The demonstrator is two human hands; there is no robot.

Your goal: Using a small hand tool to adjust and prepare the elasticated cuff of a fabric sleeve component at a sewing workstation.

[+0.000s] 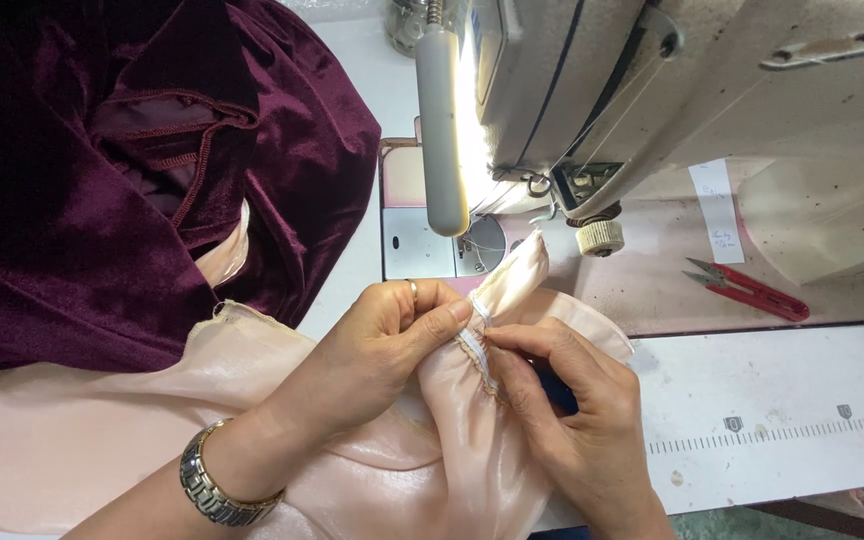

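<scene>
Nearest us, our left wrist wears a metal watch (pixel 214 487). Our left hand (pixel 392 335) curls palm-down, thumb and fingers pinched on the gathered edge of the pale peach satin fabric (pixel 92 420); our right hand (pixel 577 410) pinches the same seam from the other side. Beyond them stands the sewing machine (pixel 652 90) with its needle plate (pixel 422 245). Burgundy velvet (pixel 72 200) lies heaped at left; red thread snips (pixel 747 290) rest right, below a white paper label (pixel 718 210).
</scene>
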